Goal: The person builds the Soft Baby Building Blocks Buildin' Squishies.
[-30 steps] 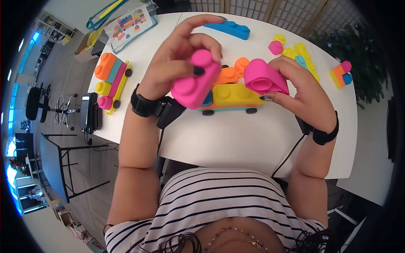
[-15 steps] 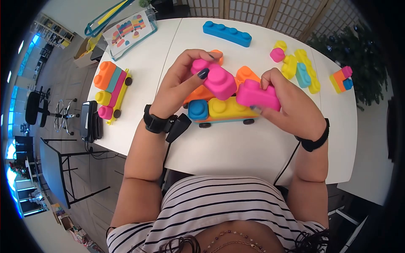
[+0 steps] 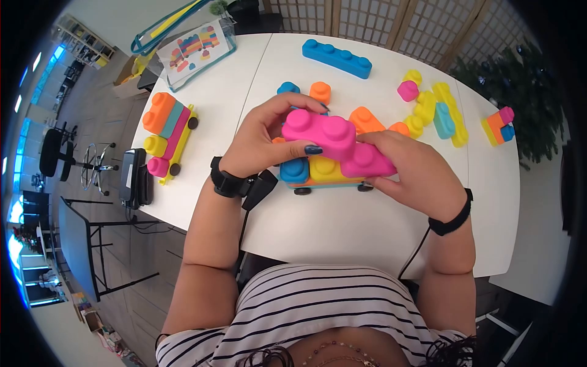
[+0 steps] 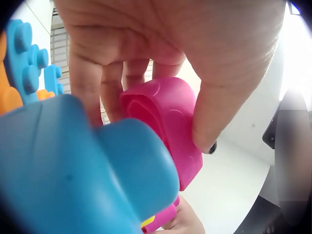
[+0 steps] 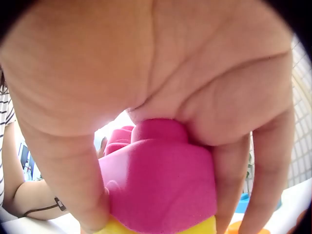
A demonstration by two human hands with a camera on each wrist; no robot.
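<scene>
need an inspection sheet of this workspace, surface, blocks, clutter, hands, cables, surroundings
Surface: white table, seams visible.
Job's things: raised pink block; lower pink block over the yellow block on the near car, seating unclear.
Clutter: blue bar at the far side, left car, loose yellow blocks and small stack at right, clear bag far left.
Hands: left hand pinches the raised pink block; right hand grips the lower one.
Cables: one black cable by each wrist.
Surroundings: screen behind, tree at right.

No txt, labels, brands, nos. or signs legible in any cam view.
</scene>
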